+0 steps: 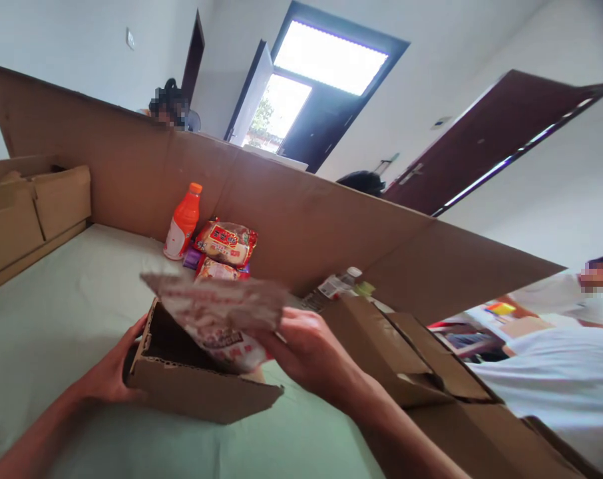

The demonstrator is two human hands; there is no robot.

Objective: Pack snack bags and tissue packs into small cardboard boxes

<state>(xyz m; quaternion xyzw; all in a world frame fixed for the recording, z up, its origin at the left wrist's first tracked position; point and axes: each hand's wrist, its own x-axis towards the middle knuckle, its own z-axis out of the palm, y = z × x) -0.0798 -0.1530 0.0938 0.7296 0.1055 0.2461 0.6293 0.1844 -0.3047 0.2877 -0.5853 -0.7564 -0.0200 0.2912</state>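
Observation:
My left hand (114, 369) grips the left side of a small open cardboard box (206, 392), thumb toward the near wall. My right hand (306, 346) is closed on the right end of a snack bag (226, 313), brownish and white with red and dark print. The bag is tilted over the box's opening, its lower part at or just inside the rim; motion blurs its upper edge. Beyond it lie red packaged breads (226, 243) and a purple packet (192, 258), beside an upright bottle of orange drink (184, 223).
A tall cardboard panel (291, 206) runs across the back of the green-covered table (46, 319). Cardboard boxes stand at the left (12, 213) and right (381, 346). A clear bottle (334, 285) lies behind the right box. Two other people are nearby, one beyond the panel, one at right.

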